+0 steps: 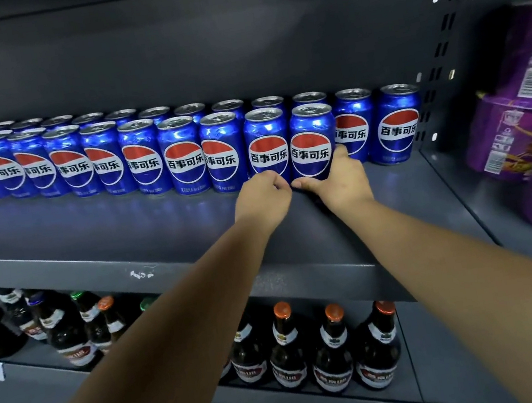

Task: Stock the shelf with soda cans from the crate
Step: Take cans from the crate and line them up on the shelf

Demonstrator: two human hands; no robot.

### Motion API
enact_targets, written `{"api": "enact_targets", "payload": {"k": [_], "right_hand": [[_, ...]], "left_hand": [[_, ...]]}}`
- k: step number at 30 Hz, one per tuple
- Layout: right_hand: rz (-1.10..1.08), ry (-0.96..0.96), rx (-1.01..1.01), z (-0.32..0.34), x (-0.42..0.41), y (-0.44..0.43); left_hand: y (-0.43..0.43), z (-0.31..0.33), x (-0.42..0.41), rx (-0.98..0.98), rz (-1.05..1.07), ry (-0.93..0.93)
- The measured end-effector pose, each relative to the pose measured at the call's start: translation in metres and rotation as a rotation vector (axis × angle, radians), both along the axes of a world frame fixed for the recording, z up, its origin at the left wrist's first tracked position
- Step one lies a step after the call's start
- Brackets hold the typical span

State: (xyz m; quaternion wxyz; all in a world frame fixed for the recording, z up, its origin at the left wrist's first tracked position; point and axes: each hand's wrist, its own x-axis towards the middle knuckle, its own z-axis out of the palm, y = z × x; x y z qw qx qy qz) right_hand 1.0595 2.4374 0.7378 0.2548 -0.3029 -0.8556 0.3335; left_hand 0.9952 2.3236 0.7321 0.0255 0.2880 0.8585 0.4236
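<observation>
Blue soda cans with a red, white and blue round logo stand in rows on the dark grey shelf (156, 217). Two cans stand foremost, side by side. My left hand (262, 198) has its fingers curled at the base of the left one (265, 139). My right hand (340, 179) grips the base of the right one (311, 135), thumb in front and fingers round its right side. Both cans stand upright on the shelf. The crate is not in view.
Two more cans (398, 123) stand to the right, near the shelf's upright. Purple packaged goods (527, 114) fill the neighbouring bay on the right. Dark glass bottles (331, 350) with orange caps stand on the shelf below, under my forearms.
</observation>
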Motion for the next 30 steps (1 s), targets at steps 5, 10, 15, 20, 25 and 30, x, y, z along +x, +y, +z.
{"api": "enact_targets", "payload": {"k": [5,10,15,20,25,30], "right_hand": [[-0.027,-0.032,0.014,0.001,0.000,-0.001],[-0.049,-0.019,0.030,0.000,-0.001,-0.001],[-0.058,-0.015,0.039,0.000,-0.002,-0.002],[-0.055,0.001,0.049,0.001,-0.001,-0.002],[-0.087,0.021,0.040,0.003,0.006,-0.008],[-0.184,0.099,0.005,0.012,0.023,-0.019]], "left_hand": [[0.000,-0.002,0.005,-0.127,-0.033,0.161],[0.001,-0.001,0.002,-0.131,-0.029,0.171],[0.003,-0.003,-0.001,-0.120,-0.036,0.173],[0.005,-0.005,-0.007,-0.101,-0.027,0.142],[0.004,-0.004,-0.002,-0.113,-0.030,0.141],[-0.010,0.008,0.011,0.097,-0.080,-0.192]]}}
